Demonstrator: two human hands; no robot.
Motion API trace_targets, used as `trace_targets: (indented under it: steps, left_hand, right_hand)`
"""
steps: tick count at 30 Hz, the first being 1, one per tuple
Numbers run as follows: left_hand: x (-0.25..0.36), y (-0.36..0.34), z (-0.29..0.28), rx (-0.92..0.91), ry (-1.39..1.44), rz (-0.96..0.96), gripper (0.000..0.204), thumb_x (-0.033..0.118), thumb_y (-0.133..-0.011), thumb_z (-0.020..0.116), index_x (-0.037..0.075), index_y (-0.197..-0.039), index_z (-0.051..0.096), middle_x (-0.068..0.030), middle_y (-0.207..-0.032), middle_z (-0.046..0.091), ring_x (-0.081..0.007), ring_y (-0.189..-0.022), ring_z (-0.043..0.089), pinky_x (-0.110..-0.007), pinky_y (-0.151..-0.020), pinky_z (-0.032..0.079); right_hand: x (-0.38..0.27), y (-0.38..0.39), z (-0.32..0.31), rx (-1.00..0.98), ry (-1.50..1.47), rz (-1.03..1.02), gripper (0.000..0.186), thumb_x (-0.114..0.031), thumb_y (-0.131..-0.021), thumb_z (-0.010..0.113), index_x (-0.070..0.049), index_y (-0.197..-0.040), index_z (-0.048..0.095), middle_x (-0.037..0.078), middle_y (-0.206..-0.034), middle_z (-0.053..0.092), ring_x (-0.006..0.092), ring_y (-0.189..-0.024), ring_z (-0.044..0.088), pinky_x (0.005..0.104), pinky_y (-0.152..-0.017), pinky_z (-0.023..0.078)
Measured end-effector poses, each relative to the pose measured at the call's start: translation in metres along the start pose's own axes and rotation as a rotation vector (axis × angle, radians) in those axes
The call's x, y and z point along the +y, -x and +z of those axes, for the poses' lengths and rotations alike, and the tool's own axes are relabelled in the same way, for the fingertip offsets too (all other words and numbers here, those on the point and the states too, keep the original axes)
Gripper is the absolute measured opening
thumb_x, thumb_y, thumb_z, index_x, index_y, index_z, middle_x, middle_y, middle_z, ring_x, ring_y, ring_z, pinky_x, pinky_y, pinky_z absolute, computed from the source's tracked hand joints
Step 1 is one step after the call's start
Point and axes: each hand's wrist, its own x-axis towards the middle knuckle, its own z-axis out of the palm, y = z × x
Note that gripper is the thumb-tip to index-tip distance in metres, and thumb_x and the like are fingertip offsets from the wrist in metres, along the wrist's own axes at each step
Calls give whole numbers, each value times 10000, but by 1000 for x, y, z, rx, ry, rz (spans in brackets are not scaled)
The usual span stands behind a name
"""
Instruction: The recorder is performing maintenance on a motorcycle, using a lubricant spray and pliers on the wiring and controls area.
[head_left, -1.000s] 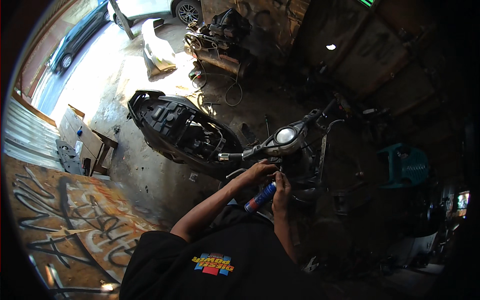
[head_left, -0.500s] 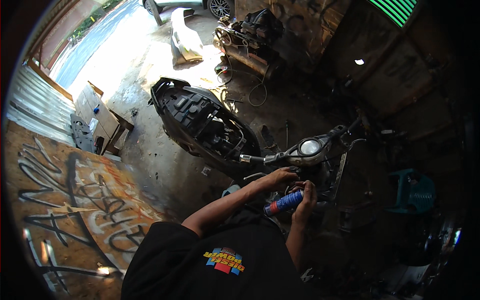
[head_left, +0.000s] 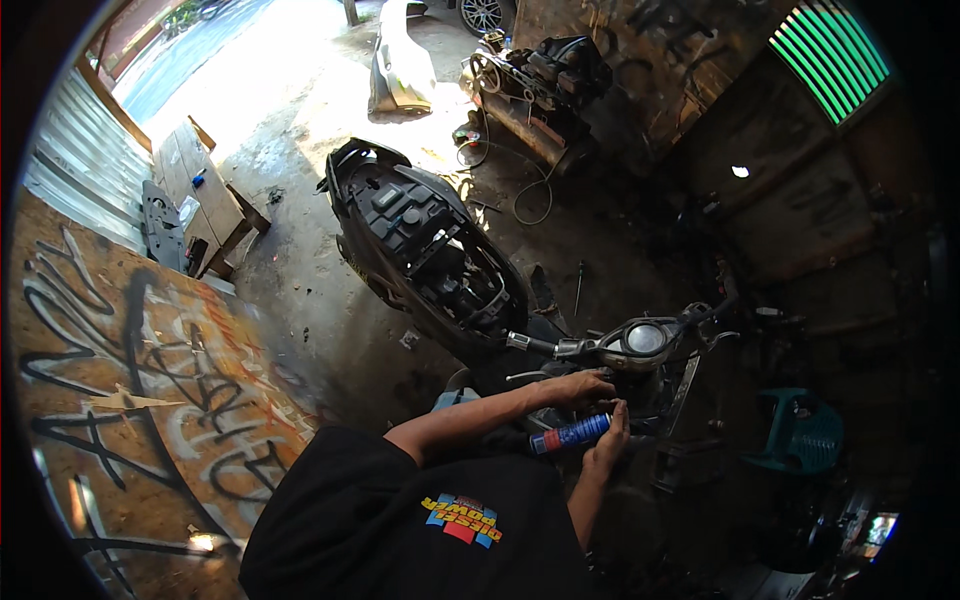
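Observation:
A blue and red spray can (head_left: 570, 435), tilted nearly on its side, is in my right hand (head_left: 607, 445); my fingers wrap round its top end. Just beyond the can, my left hand (head_left: 588, 385) reaches in with bent fingers at the front of a partly stripped scooter (head_left: 440, 250). Whatever those fingertips grip is too small and dark to make out. Close past both hands stand the scooter's handlebar and its round instrument dial (head_left: 645, 339). The scooter's seat is off, and its frame lies exposed. A brake lever (head_left: 524, 377) sticks out beside my left forearm.
A green plastic chair (head_left: 800, 432) stands at the right. At the back is a compressor-like machine (head_left: 530, 110) with a hose on the floor. A wooden bench (head_left: 200, 185) and a painted plywood wall (head_left: 150, 380) are on the left. A screwdriver-like tool (head_left: 579, 288) lies beyond the handlebar.
The view has shifted, so the scooter and background sit further right in the picture. Both hands keep close together, and the can stays in my right hand, tilted slightly flatter.

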Motion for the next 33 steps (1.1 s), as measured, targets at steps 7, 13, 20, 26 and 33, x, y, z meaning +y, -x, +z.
trace_targets:
  steps: [7, 13, 20, 26, 33]
  left_hand:
    - [-11, -5, -1, -46, -5, 54, 235, 144, -897, 678, 34, -1103, 658, -162, -1004, 698, -368, -1010, 643, -477, -915, 503]
    - [-2, -5, -18, -87, 102, -16, 233, 179, -903, 697, 41, -1086, 657, -167, -988, 689, -388, -1019, 634, -500, -859, 512]
    - [-14, -6, -6, -41, 88, 80, 211, 141, -882, 714, 33, -1046, 637, -143, -945, 659, -392, -966, 618, -504, -844, 502]
    - [-5, -8, -10, -141, 67, 54, 200, 137, -895, 708, 32, -1047, 633, -151, -931, 650, -384, -970, 607, -502, -855, 493]
    - [-14, -6, -12, -66, 56, -4, 203, 151, -916, 681, 27, -1070, 636, -172, -943, 665, -383, -993, 605, -490, -854, 507]
  right_hand:
    - [20, -8, -7, 15, 106, -110, 306, -389, -1042, 606, -90, -1051, 668, 30, -950, 648, 146, -838, 638, 301, -751, 540]
    - [-11, 20, 13, 93, -82, -18, 301, -387, -1043, 606, -91, -1034, 662, 30, -936, 651, 138, -823, 637, 309, -738, 542]
    - [17, 5, 4, 112, -75, -32, 293, -388, -1042, 606, -98, -1059, 653, 22, -951, 648, 137, -853, 638, 303, -802, 539]
    - [39, -8, -3, 171, 33, -123, 274, -373, -1037, 619, -102, -1031, 657, 18, -931, 652, 134, -828, 643, 303, -776, 536]
    - [-8, 22, 17, 111, -202, 6, 304, -366, -1054, 588, -68, -1028, 639, 38, -918, 630, 151, -839, 629, 306, -788, 520]
